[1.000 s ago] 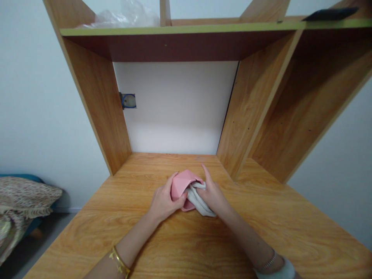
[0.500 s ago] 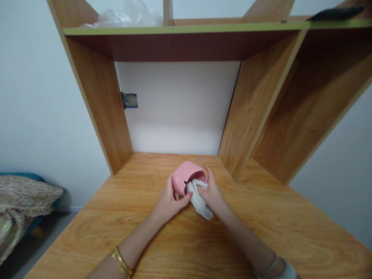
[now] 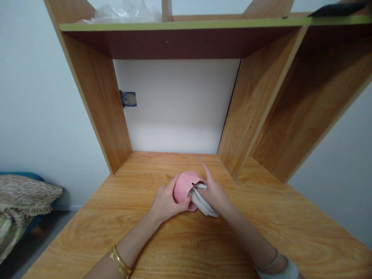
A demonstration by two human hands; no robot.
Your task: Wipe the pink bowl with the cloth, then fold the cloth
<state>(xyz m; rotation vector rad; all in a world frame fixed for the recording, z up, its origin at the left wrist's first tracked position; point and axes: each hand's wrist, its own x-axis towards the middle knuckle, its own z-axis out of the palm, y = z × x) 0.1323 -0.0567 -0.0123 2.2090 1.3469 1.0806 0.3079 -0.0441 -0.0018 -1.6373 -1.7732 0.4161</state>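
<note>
My left hand (image 3: 166, 199) is wrapped round the side of a pink bowl-like container (image 3: 186, 184), its thumb at the rim. The container is tipped with its mouth toward the right, and a small dark notch shows in its edge. A white cloth (image 3: 205, 203) is bunched partly inside the mouth, its tail hanging out to the lower right. My right hand (image 3: 215, 193) grips the cloth and has its fingers pushed into the mouth, where they are hidden. Its index finger sticks up outside the rim.
The wooden desk top (image 3: 186, 248) spreads beneath both hands. Upright wooden panels stand left and right, with a shelf (image 3: 186, 25) above that carries clear plastic wrapping (image 3: 130, 13) and a black item (image 3: 337, 9). An open wall socket box (image 3: 128, 99) sits behind. A patterned cloth (image 3: 27, 193) lies at far left.
The pink container has turned in my left hand and sits slightly lower, its notch now further right. My right hand and the cloth have shifted a little right.
</note>
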